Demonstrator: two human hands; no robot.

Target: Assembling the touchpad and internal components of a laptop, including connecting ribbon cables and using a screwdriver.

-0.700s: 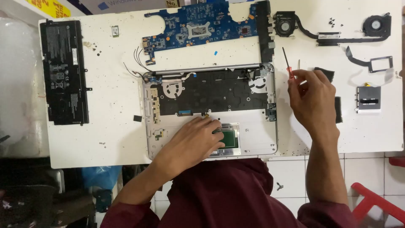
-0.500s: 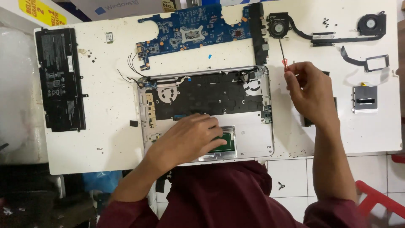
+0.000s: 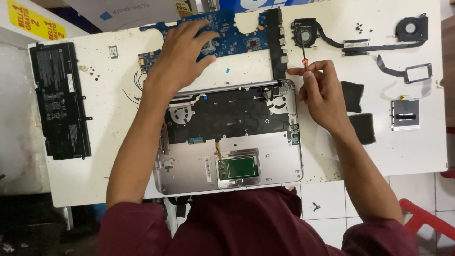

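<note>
White table over tiled floor; left hand spread on motherboard, right hand pinching screwdriver.

- A white worktop fills most of the view, its surface speckled with small dark marks and scuffs.
- Below its near right corner lies a floor of white tiles with dark grout lines.
- A red plastic piece of furniture shows at the lower right edge.
- Left of the worktop the surroundings are dark and indistinct.
- Light is even and bright, with soft shadows.
</note>
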